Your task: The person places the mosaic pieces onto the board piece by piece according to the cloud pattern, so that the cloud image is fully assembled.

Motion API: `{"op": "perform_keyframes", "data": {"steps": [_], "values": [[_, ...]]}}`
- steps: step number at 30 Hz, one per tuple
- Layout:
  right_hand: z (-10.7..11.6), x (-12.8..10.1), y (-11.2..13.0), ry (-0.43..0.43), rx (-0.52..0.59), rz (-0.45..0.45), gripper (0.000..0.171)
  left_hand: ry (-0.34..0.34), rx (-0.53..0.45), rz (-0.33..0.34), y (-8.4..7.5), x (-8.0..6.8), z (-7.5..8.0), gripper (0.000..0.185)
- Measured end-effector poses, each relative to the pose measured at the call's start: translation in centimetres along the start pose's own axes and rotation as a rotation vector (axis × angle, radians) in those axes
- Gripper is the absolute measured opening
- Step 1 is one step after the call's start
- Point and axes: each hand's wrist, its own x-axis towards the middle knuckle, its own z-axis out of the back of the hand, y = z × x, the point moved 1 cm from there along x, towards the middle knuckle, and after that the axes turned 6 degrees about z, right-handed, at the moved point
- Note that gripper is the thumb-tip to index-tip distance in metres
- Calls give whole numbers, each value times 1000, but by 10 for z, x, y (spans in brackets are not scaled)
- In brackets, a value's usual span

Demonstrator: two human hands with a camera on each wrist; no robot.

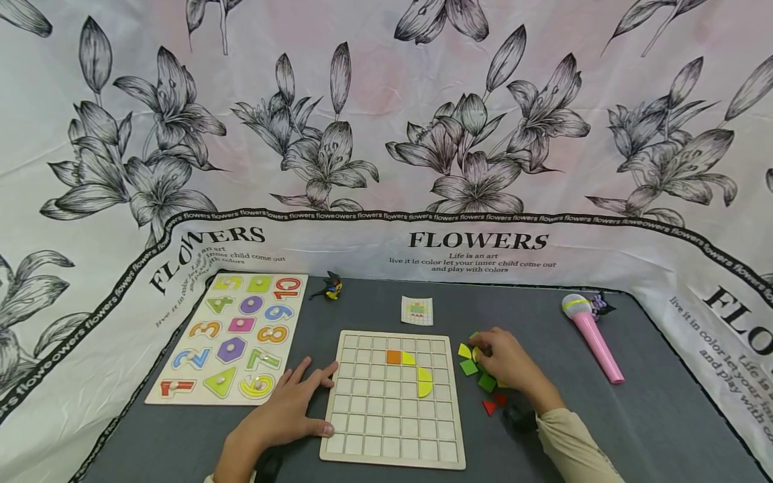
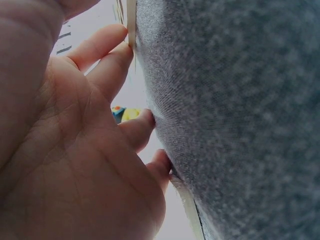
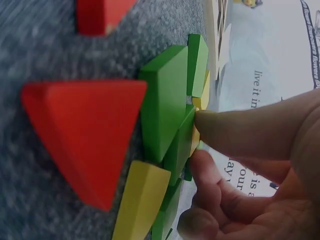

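A wooden grid board point(image 1: 392, 436) lies flat in front of me. In its cells sit an orange square point(image 1: 394, 357), a yellow quarter-round piece point(image 1: 408, 359) and more yellow rounded pieces point(image 1: 425, 382) along one column. My left hand point(image 1: 292, 409) touches the board's left edge with spread, fairly straight fingers. Right of the board my right hand point(image 1: 504, 359) reaches into a loose pile of blocks. Its thumb and fingertip pinch a small yellow block point(image 3: 195, 136). Around it lie green squares point(image 3: 165, 100), another yellow piece point(image 3: 141, 200) and red triangles point(image 3: 90, 135).
A number puzzle board point(image 1: 199, 396) lies at the left. Beyond the grid board is a small pattern card point(image 1: 417, 311). A pink toy microphone point(image 1: 594, 342) lies at the right beside a dark figurine point(image 1: 601, 305); a colourful figurine point(image 1: 332, 287) stands at the back. Flower-printed cloth point(image 1: 338, 248) borders the grey table.
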Motion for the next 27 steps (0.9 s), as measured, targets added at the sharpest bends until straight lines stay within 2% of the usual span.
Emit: {"op": "perform_keyframes", "data": {"steps": [10,19,23,27], "values": [[-1,1,-1,9,-14,-10,13,-1,-10,-17,-1,-1,1,100],[-2,1,0,35,-10,-56,19,0,-8,-17,-2,-1,1,99],[-2,0,1,30,-2,-70,17,1,-8,-15,-2,-1,1,98],[-2,-3,1,-13,24,-58,13,-11,-18,-24,2,-1,-1,97]]}}
